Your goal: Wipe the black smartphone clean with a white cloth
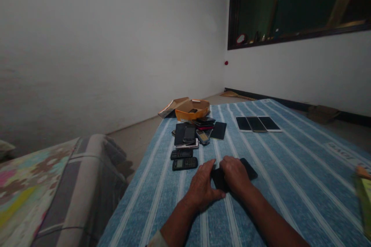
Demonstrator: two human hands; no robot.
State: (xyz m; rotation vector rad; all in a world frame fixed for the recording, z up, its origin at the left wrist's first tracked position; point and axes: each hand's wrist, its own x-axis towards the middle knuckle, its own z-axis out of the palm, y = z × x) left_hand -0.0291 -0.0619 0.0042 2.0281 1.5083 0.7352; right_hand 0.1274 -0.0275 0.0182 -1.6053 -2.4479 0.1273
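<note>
Both my hands rest on a blue striped cloth. My left hand and my right hand are closed together on a black smartphone lying flat between them; its far end sticks out beyond my right hand. Just ahead to the left lie two small black keypad phones side by side. Behind them is a pile of several phones, some stacked on each other.
Three smartphones lie in a row at the far right. An orange box with its lid open sits at the cloth's far end. A patterned cushion or mattress lies left. White walls and a dark window stand behind.
</note>
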